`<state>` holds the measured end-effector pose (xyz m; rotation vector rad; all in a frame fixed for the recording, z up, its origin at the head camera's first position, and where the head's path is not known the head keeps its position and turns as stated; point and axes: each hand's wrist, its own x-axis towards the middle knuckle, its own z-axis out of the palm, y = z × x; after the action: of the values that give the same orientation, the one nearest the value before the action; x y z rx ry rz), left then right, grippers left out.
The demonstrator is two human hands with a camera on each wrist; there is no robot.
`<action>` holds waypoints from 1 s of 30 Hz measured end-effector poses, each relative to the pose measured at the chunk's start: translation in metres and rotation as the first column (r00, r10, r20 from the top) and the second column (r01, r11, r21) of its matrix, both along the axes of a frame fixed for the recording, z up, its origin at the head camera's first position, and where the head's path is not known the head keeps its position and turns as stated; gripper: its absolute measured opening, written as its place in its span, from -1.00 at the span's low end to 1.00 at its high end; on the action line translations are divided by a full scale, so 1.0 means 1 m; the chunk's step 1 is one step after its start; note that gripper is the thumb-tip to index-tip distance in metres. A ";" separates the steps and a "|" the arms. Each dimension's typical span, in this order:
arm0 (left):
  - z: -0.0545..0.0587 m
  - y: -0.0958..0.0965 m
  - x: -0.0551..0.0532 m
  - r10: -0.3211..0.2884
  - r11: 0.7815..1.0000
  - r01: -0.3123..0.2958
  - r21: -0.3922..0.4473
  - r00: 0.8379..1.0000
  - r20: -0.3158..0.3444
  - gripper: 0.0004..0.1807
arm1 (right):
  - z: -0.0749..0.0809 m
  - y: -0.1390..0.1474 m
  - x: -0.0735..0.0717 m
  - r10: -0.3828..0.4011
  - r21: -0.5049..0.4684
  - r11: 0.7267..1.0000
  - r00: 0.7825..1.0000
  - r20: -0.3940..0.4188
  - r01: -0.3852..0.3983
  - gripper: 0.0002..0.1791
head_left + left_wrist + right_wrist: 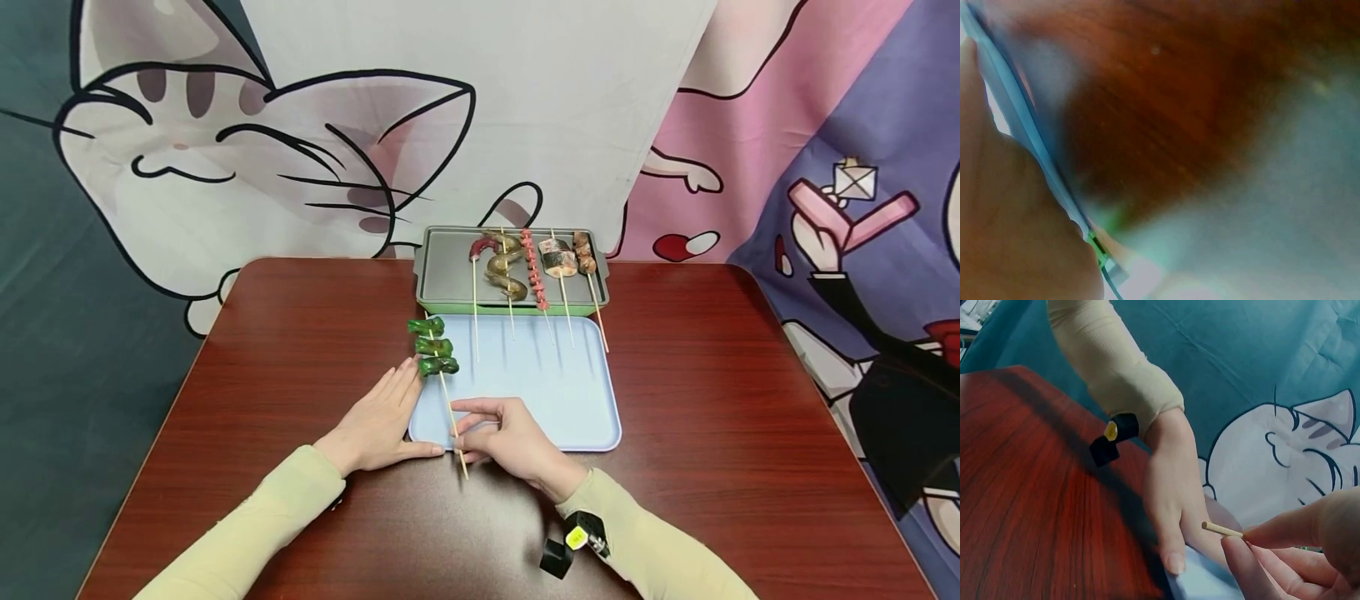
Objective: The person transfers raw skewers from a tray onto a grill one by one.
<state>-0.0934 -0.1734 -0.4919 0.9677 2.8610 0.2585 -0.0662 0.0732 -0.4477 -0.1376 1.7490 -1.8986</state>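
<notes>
A skewer of green peppers [437, 347], three dark green pieces on a thin wooden stick, is held over the left side of the light blue tray [540, 392]. My right hand [513, 437] pinches its stick low down; the right wrist view shows the stick's blunt end [1222, 529] between thumb and fingertips. Flat along the tray's left edge lies my left hand [382, 417], fingers straight, thumb stretched toward the near left corner. In the left wrist view that hand [1022, 219] rests against the tray's side [1029, 125]; much there is blurred.
Behind the tray stands a grey grill pan [450, 287] with a green base. On it lie several skewers: a dark red curled piece [483, 247], brownish curled pieces [506, 271], pink pieces [533, 271], a fish chunk [558, 258] and browned chunks [583, 254]. Their sticks overhang the tray.
</notes>
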 end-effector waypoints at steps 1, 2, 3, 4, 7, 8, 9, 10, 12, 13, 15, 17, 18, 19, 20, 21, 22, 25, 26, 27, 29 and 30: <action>0.000 0.000 0.000 -0.001 1.000 0.001 -0.001 1.000 0.001 0.28 | 0.002 0.000 0.001 0.004 0.006 1.000 1.000 -0.007 -0.004 -0.43; -0.001 -0.001 0.000 -0.003 1.000 0.003 -0.001 1.000 -0.001 0.28 | 0.004 -0.001 0.002 0.010 0.013 1.000 1.000 -0.014 -0.010 -0.43; -0.002 -0.001 0.000 -0.006 1.000 0.006 0.001 1.000 -0.008 0.27 | 0.006 -0.001 0.002 0.017 0.018 1.000 1.000 -0.024 -0.016 -0.43; -0.003 -0.001 0.000 -0.009 1.000 0.009 0.003 1.000 -0.016 0.27 | 0.008 -0.002 0.002 0.022 0.023 1.000 0.999 -0.033 -0.021 -0.43; -0.006 -0.003 -0.002 -0.018 1.000 0.019 0.018 0.998 -0.053 0.28 | 0.017 -0.003 0.001 0.036 0.024 0.999 0.996 -0.077 -0.034 -0.43; -0.007 -0.003 -0.002 -0.019 1.000 0.021 0.023 0.998 -0.063 0.28 | 0.020 -0.004 0.000 0.039 0.018 0.999 0.995 -0.092 -0.038 -0.43; -0.008 -0.003 -0.002 -0.023 0.999 0.025 0.030 0.997 -0.071 0.29 | 0.024 -0.005 -0.001 0.040 0.011 0.999 0.993 -0.106 -0.039 -0.44; -0.008 -0.004 -0.002 -0.025 0.999 0.028 0.036 0.997 -0.077 0.29 | 0.027 -0.005 -0.003 0.039 0.003 0.999 0.992 -0.118 -0.039 -0.44; -0.008 -0.004 -0.002 -0.029 0.998 0.034 0.053 0.996 -0.086 0.30 | 0.035 -0.007 -0.008 0.034 -0.014 0.999 0.990 -0.136 -0.036 -0.45; -0.008 -0.004 -0.002 -0.029 0.998 0.034 0.059 0.996 -0.084 0.30 | 0.038 -0.007 -0.011 0.030 -0.022 0.999 0.989 -0.144 -0.034 -0.45; -0.005 -0.003 -0.001 -0.028 0.997 0.034 0.076 0.996 -0.081 0.31 | 0.045 -0.008 -0.017 0.020 -0.021 0.999 0.986 -0.163 -0.024 -0.44; -0.003 -0.002 0.000 -0.024 0.997 0.030 0.077 0.997 -0.074 0.30 | 0.052 -0.008 -0.024 0.011 -0.011 1.000 0.983 -0.181 -0.013 -0.44; -0.002 -0.002 0.000 -0.020 0.997 0.024 0.070 0.998 -0.063 0.30 | 0.054 -0.008 -0.028 0.006 -0.001 1.000 0.981 -0.194 -0.006 -0.43; -0.001 -0.001 0.000 -0.016 0.998 0.020 0.066 0.998 -0.053 0.30 | 0.057 -0.008 -0.032 0.001 0.006 1.000 0.979 -0.205 0.000 -0.43; 0.001 -0.001 0.000 -0.014 0.998 0.017 0.066 0.999 -0.046 0.30 | 0.060 -0.009 -0.036 -0.003 0.016 1.000 0.977 -0.214 0.006 -0.43; 0.001 0.000 0.000 -0.012 0.998 0.015 0.064 0.999 -0.040 0.30 | 0.062 -0.009 -0.041 -0.008 0.028 0.999 0.975 -0.223 0.015 -0.43; -0.001 -0.001 -0.001 -0.010 0.999 0.012 0.052 0.999 -0.035 0.30 | 0.064 -0.009 -0.045 -0.015 0.038 0.999 0.973 -0.231 0.024 -0.43; -0.005 -0.002 -0.002 -0.013 0.998 0.016 0.055 0.999 -0.044 0.31 | 0.070 -0.010 -0.059 -0.044 0.062 0.996 0.967 -0.253 0.062 -0.44; -0.006 -0.002 -0.002 -0.015 0.998 0.018 0.058 0.999 -0.050 0.32 | 0.072 -0.011 -0.064 -0.053 0.068 0.995 0.965 -0.256 0.073 -0.44; -0.009 -0.002 -0.002 -0.017 0.998 0.020 0.055 0.998 -0.057 0.32 | 0.073 -0.012 -0.070 -0.063 0.075 0.994 0.964 -0.259 0.085 -0.44; -0.008 -0.002 -0.002 -0.020 0.998 0.024 0.066 0.998 -0.062 0.32 | 0.076 -0.015 -0.081 -0.082 0.091 0.990 0.961 -0.263 0.109 -0.44; -0.007 -0.002 -0.001 -0.021 0.998 0.025 0.064 0.998 -0.062 0.32 | 0.076 -0.016 -0.087 -0.090 0.100 0.988 0.962 -0.258 0.119 -0.45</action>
<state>-0.0944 -0.1756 -0.4993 1.0368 2.9119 0.3263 -0.1535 0.0569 -0.3716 -0.2595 2.0678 -1.9171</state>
